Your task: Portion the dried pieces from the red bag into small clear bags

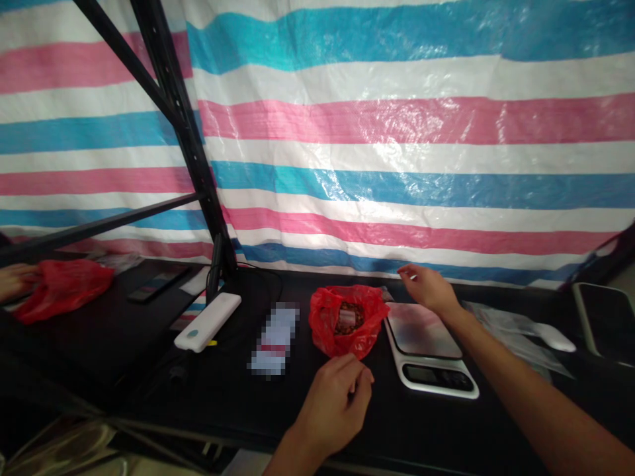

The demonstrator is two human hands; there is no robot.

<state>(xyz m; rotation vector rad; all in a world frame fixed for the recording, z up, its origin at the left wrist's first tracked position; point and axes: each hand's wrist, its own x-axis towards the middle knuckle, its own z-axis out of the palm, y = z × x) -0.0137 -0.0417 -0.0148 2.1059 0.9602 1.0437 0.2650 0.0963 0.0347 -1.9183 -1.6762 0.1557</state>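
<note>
- One head-worn camera looks forward and down over a black table (238,396).
- It faces a striped tarp (397,132) hanging just behind.
- The left hand (337,396) and right hand (429,287) enter from the bottom edge, close to the lens.

bare tabletop (233,390) lies between the power bank (207,322) and red bag (348,320); the scale (426,344) crowds the bag's right side, and a rack post (191,142) blocks the back left.

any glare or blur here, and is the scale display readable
Head view: glare streaks the striped tarp; the scale mirrors its colours on the plate, display too dark to read; a pixelated patch hides the white item beside the red bag.
</note>
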